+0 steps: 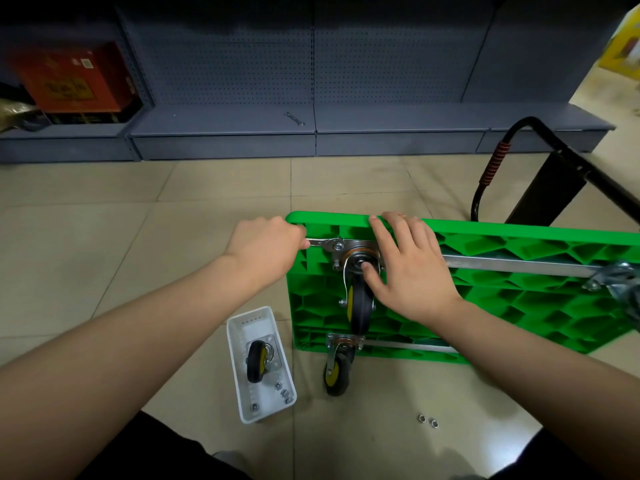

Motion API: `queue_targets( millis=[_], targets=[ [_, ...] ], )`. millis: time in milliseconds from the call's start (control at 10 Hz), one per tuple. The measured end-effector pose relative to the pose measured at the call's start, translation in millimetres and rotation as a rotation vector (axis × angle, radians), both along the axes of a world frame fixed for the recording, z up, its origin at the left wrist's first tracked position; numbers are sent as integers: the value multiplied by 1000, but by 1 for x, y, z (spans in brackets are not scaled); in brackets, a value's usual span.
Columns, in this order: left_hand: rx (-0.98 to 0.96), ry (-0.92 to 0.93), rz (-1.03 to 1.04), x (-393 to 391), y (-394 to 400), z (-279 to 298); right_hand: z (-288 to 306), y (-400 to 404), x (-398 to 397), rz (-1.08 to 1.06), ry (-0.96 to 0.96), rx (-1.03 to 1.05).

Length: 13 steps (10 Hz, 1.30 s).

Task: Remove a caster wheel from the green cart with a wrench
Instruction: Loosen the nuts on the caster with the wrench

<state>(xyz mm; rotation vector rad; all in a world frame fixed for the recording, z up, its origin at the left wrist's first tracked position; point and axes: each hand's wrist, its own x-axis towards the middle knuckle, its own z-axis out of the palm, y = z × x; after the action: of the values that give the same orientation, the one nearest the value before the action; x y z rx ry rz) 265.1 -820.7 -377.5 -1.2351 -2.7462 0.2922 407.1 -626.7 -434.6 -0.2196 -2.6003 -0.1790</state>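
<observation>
Left hand: my left hand (pixel 266 247) was curled tight around the handle of a wrench (pixel 320 242), knuckles up, just off the cart's left edge.
Wrench: its silver head sat on a nut at the corner of the caster's mounting plate, stretching rightward from my left fist.
Right hand: my right hand (pixel 407 268) lay flat with fingers spread and straight, fingertips on the far rim of the green cart (pixel 519 303), thumb pressing beside the caster's swivel hub.
Green cart: it lay upside down on the tiled floor, ribbed underside facing me, under and to the right of my right hand.
Caster wheel: the caster wheel (pixel 360 306) being worked on stood between my two hands, its grey tyre pointing toward me.
Second caster: another caster (pixel 337 367) was bolted at the cart's near corner, below my right hand.
White tray: a white tray (pixel 239 344) sat on the floor below my left hand, holding a loose wheel (pixel 258 362) and several nuts.
Loose nuts: two nuts (pixel 427 420) lay on the floor, near my right forearm.
Cart handle: the black handle (pixel 530 168) was beyond my right hand.
</observation>
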Motion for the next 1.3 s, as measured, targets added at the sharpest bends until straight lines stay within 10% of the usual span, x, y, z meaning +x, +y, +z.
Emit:
queue_targets(
  millis=[200, 400, 600, 700, 900, 1300],
  targets=[
    [99, -295, 115, 12, 4, -45, 0, -1, 0, -6, -3, -4],
    [598, -1086, 262, 37, 20, -81, 1, -1, 0, -1, 7, -4],
    [691, -1591, 248, 33, 13, -58, 0, 0, 0, 8, 19, -2],
    [553, -1481, 166, 22, 6, -36, 0, 0, -1, 9, 25, -5],
    [116, -542, -17, -8, -6, -10, -1, 0, -1, 4, 14, 1],
    [-25, -86, -6, -4, -8, -15, 0, 0, -1, 0, 7, 5]
  ],
)
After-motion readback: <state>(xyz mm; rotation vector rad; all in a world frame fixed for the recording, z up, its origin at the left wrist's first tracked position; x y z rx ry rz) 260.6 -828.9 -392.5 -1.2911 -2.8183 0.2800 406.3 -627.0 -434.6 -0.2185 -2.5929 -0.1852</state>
